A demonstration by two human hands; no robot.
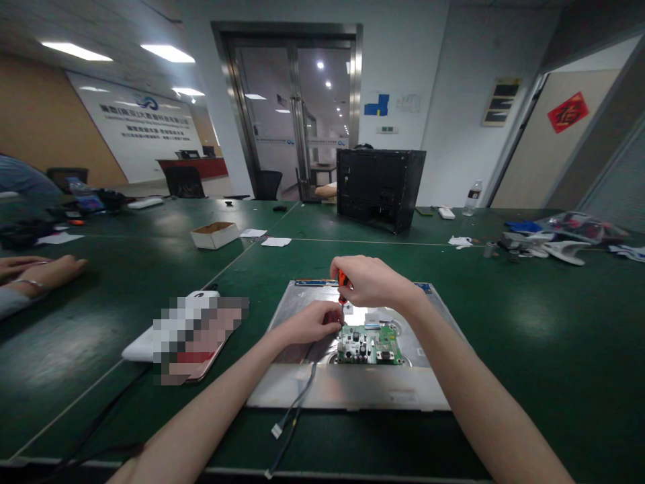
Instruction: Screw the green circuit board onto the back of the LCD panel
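In the head view, a wide green table (504, 323) spreads out under you, seams crossing it, and beyond it stand the glass doors (272, 101), set in a pale wall under bright ceiling lights! Over at the far side there's a black computer case (373, 181), with a bottle (472, 198) to its right and an open white box (215, 235) off to its left. Another person's hands (55, 272) rest at the left edge, and a partly pixelated white device (171, 329) lies left of your forearm.

Now the close action: the metal panel (353, 390) lies flat before you, the green circuit board (370, 344) on it, just below your right hand (370, 279). That hand is wrapped around the orange-and-black screwdriver (343, 286), held upright, shaft down by the board's upper left corner! Your left hand (315, 323) is right beside that corner, fingers bunched near the tip; whether they pinch anything, you can't tell from here. Below it, a dark cable (307, 386) trails over the panel's near edge
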